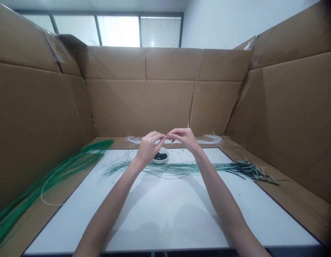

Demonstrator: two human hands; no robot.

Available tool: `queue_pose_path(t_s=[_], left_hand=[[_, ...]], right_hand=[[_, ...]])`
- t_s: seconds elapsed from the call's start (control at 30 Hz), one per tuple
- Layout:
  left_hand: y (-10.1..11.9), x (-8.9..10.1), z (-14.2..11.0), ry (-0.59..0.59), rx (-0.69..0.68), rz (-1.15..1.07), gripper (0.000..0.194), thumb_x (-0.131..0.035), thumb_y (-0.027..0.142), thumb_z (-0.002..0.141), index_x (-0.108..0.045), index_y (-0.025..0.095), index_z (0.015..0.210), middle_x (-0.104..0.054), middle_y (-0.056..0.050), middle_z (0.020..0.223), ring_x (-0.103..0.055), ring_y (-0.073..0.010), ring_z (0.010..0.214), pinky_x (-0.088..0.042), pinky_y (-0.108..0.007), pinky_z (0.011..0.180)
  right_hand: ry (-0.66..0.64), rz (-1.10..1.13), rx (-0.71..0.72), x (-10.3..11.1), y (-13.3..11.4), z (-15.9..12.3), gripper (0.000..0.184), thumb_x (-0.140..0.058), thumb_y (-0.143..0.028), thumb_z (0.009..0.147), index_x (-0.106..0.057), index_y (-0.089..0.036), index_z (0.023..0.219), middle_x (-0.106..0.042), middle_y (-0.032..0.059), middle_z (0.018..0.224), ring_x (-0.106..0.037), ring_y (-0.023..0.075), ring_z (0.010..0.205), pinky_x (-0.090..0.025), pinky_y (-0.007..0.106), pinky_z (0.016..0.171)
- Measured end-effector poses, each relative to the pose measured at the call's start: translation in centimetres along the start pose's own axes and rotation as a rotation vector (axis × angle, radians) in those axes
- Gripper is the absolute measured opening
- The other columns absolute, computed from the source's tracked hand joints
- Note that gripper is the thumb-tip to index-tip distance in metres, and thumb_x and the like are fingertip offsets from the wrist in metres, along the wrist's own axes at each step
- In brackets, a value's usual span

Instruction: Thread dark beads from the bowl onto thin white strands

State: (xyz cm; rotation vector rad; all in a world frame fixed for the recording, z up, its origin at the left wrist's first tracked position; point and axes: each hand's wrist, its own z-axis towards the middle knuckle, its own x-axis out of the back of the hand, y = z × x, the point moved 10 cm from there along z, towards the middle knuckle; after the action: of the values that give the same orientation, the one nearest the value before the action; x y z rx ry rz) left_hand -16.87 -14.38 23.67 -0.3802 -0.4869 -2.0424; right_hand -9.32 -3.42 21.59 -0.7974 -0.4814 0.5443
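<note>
My left hand (148, 146) and my right hand (182, 137) are raised over the back of the white board, fingertips almost meeting. Both are closed in a pinch around something small and thin, too fine to name. Just below my left hand stands a white bowl (161, 161) of small dark green pieces (160, 156), partly hidden by that hand. Beneath my hands a bundle of thin green strands (178, 168) lies across the board, its right end carrying dark green tips (247, 168).
A long bunch of green strands (60, 167) runs along the left side, with one white strand curling out. Bundled white strands (213, 139) lie behind the white board (167, 214). Cardboard walls (138, 107) enclose the left, back and right. A few dark specks dot the board.
</note>
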Motion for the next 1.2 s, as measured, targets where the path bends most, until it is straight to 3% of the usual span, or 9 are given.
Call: queue_pose_path(t_s=[0.4,0.53,0.7,0.9,1.07,1.2], left_hand=[[-0.5,-0.4,-0.2,-0.023,0.016,0.01,0.013,-0.052,0.02,0.083,-0.065,0.018,0.082,-0.064,-0.001,0.077,-0.058,-0.0102,0.069,-0.044,-0.019,0.064],[-0.9,-0.2,-0.1,-0.004,0.058,0.014,0.013,-0.053,0.022,0.083,-0.066,0.018,0.084,-0.064,-0.002,0.077,-0.057,-0.0094,0.065,-0.045,-0.019,0.063],[-1.1,-0.5,-0.1,-0.026,0.076,0.001,0.015,-0.056,0.021,0.081,-0.066,0.019,0.091,-0.065,-0.001,0.079,-0.057,-0.0092,0.065,-0.045,-0.019,0.062],[-1.3,-0.5,-0.1,-0.018,0.075,-0.005,0.013,-0.054,0.023,0.082,-0.065,0.018,0.083,-0.063,-0.001,0.074,-0.054,-0.0092,0.061,-0.043,-0.02,0.061],[-2.0,-0.2,-0.1,0.003,0.134,-0.003,0.006,-0.054,0.013,0.074,-0.059,0.017,0.075,-0.059,0.0,0.071,-0.049,-0.009,0.058,-0.041,-0.02,0.057],[-2.4,-0.8,-0.1,-0.039,0.171,-0.03,0.018,-0.052,0.008,0.069,-0.056,0.016,0.085,-0.059,0.0,0.078,-0.048,-0.0085,0.059,-0.039,-0.019,0.056]], right_hand=[[0.046,-0.081,0.004,0.0,-0.3,-0.1,0.018,-0.069,-0.033,0.065,-0.067,-0.015,0.067,-0.065,0.0025,0.066,-0.058,0.0123,0.061,-0.048,0.023,0.056],[0.004,-0.113,-0.012,-0.5,-0.5,-0.3,0.019,-0.066,-0.033,0.068,-0.068,-0.014,0.072,-0.064,0.0025,0.066,-0.057,0.0115,0.06,-0.048,0.023,0.055],[0.029,-0.258,0.027,-0.3,-0.9,-0.3,0.018,-0.063,-0.031,0.07,-0.068,-0.014,0.073,-0.066,0.0046,0.07,-0.06,0.0133,0.064,-0.048,0.024,0.059],[0.038,-0.362,0.066,-0.5,-1.3,-0.3,0.017,-0.061,-0.031,0.071,-0.068,-0.015,0.071,-0.067,0.0041,0.069,-0.06,0.0134,0.063,-0.047,0.023,0.058],[0.051,-0.374,0.064,-0.3,-1.3,-0.3,0.017,-0.062,-0.033,0.07,-0.068,-0.016,0.068,-0.067,0.0036,0.07,-0.06,0.0134,0.064,-0.047,0.023,0.058],[0.042,-0.396,0.068,-0.5,-1.2,-0.2,0.016,-0.062,-0.031,0.071,-0.068,-0.017,0.069,-0.067,0.0032,0.07,-0.06,0.0132,0.063,-0.047,0.023,0.059]])
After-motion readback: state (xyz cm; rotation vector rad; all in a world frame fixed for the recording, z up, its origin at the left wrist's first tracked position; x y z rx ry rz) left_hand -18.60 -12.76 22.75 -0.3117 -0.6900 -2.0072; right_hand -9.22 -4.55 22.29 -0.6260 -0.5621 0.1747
